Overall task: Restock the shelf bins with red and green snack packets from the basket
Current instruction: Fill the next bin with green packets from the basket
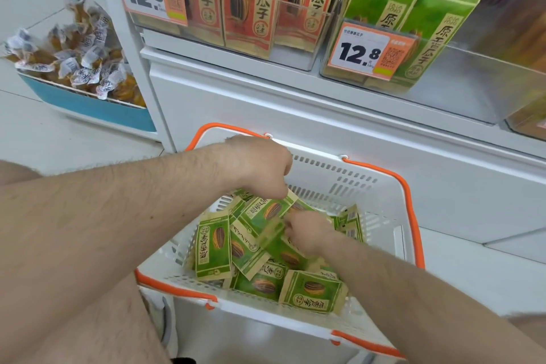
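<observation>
Both forearms fill the near edge, reaching into the basket [381, 201]. My left hand [260, 165] pinches the top corner of a green packet [267, 210], fingers curled down so the tips are hidden behind the knuckles. That packet tilts, its long axis running from the upper right down to the lower left. My right hand [310, 233] is curled among the green packets [313, 289]; it is blurred, and I cannot tell whether it grips one or only presses on them. The heap lies loose in the white basket with orange handles, packets pointing every way, some half buried. Above, on the shelf [266, 77], red packets [251, 0] stand upright in a clear bin [295, 9], tops cut off. Green ones stand in the bin [339, 68] to the right, partly hidden by a price tag [369, 53].
</observation>
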A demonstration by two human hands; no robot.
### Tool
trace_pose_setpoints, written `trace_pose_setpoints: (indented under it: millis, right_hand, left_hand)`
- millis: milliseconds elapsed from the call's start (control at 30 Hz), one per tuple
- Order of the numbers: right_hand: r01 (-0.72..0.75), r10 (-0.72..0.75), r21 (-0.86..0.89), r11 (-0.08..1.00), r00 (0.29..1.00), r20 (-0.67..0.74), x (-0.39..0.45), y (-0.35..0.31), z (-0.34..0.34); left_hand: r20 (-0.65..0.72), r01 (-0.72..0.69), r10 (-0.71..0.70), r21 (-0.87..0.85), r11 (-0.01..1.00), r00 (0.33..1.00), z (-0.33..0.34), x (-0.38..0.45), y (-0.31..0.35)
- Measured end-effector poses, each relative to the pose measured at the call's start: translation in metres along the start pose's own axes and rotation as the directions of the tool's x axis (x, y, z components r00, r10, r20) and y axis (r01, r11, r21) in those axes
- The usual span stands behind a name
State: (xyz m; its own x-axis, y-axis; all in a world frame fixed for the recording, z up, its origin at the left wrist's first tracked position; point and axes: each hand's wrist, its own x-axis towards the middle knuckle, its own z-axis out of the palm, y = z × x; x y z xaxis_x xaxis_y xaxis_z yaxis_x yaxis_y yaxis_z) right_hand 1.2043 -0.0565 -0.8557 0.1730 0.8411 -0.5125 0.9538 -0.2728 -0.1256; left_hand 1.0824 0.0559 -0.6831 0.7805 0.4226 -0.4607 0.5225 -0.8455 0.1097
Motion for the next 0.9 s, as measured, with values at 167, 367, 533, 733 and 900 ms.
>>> trace_pose_setpoints:
  millis: [167, 367, 533, 733, 900]
  right_hand:
    - [-0.061, 0.228, 0.569, 0.82, 0.947, -0.226, -0.017, 0.014, -0.082]
    - [0.136, 0.426, 0.89, 0.435, 0.84, -0.337, -0.05, 0.024, -0.135]
    - [0.253, 0.441, 0.925, 0.284, 0.822, -0.361, -0.06, 0.016, -0.148]
    - [0.177, 0.229, 0.937, 0.303, 0.941, -0.251, -0.075, 0.025, -0.153]
    - [0.254, 0.18, 0.911, 0.325, 0.929, -0.323, -0.084, 0.027, -0.154]
  left_hand:
    - [-0.013, 0.108, -0.112, -0.185, 0.977, 0.994, -0.004, 0.008, -0.017]
    - [0.077, 0.191, -0.201, -0.742, 0.643, 0.977, -0.001, 0.012, -0.014]
    - [0.055, 0.069, -0.063, -0.962, 0.264, 0.997, 0.004, 0.016, 0.002]
    - [-0.017, -0.011, -0.062, -0.995, 0.098, 0.998, 0.002, 0.013, 0.004]
    - [-0.058, -0.053, -0.048, -0.994, 0.101, 0.997, 0.001, 0.007, 0.008]
